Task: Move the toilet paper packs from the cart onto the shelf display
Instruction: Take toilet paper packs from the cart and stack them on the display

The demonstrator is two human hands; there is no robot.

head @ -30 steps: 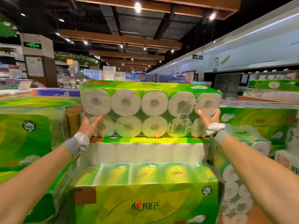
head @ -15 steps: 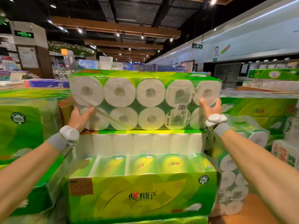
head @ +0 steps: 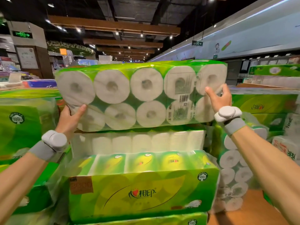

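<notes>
In the shop, the left hand (head: 69,116) and right hand (head: 218,99) hold the toilet paper pack (head: 141,95) on the stack (head: 138,142), and it could slip off if pushed crooked.

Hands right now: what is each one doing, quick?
Left hand: gripping the lower left end of the toilet paper pack.
Right hand: gripping the right end of the same pack.
</notes>
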